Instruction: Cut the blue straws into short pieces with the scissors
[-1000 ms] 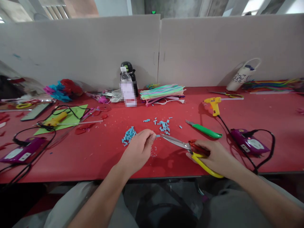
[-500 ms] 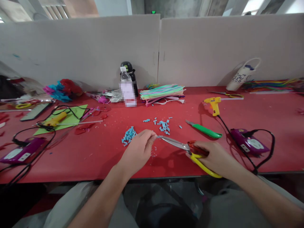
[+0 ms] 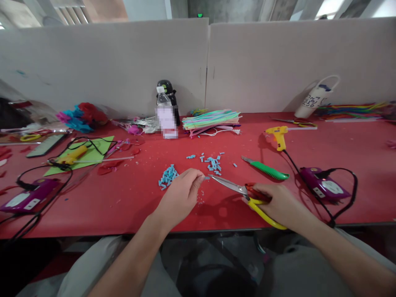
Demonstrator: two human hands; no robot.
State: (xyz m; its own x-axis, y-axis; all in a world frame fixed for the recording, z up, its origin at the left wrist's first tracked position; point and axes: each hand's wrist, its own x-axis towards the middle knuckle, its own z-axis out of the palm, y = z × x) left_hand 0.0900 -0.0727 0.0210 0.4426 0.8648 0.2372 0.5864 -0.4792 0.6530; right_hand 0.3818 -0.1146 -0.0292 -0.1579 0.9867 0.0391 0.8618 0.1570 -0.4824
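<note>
My left hand point(image 3: 182, 189) is closed in a pinch on a small blue piece point(image 3: 207, 178), whose end sticks out to the right of the fingertips. In my right hand point(image 3: 278, 202) are scissors point(image 3: 229, 186) with red and yellow handles, fingers wrapped round the grips. The blade tips point left and lie just beside the blue piece. Close to my left hand is a heap of short blue pieces point(image 3: 168, 176), partly hidden by the hand. Farther back lies a looser scatter of similar blue pieces point(image 3: 214, 163). Tiny pale bits are strewn on the red table below the fingertips.
A green utility knife point(image 3: 269, 170) lies right of the scatter, near a yellow glue gun point(image 3: 278, 137) and a purple power box point(image 3: 324, 185). Pastel pipe cleaners point(image 3: 212, 121) and a plastic bottle point(image 3: 165, 113) are at the back. Another purple box point(image 3: 32, 196) with cables stands left.
The scissors' tips have drawn slightly right from the left fingertips, leaving the blue piece's end showing. My left hand has stayed nearly still.
</note>
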